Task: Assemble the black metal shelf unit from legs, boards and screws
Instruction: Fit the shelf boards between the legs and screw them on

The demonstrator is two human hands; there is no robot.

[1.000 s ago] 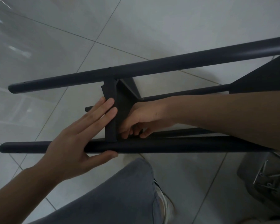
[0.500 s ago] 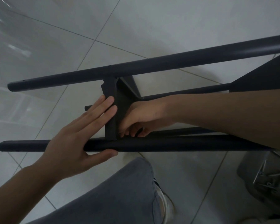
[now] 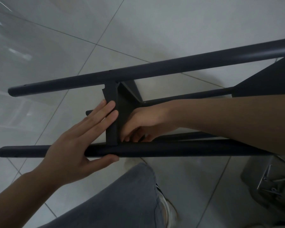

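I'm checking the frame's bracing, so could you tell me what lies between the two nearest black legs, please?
The head view shows a black shelf board edge-on, spanning from the upper leg to the lower leg.

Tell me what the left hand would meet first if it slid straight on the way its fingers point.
The left hand is already flat against the black shelf board's edge; sliding on, likely the upper leg, though depth is unclear.

The floor (image 3: 179, 27) was pale glossy tile with thin grout lines crossing it. The black shelf frame (image 3: 155, 68) lay on its side upon it. Near the frame's closest leg, toward the lower right, sat a clear plastic bag (image 3: 260, 181) with screws (image 3: 270, 180) inside it.
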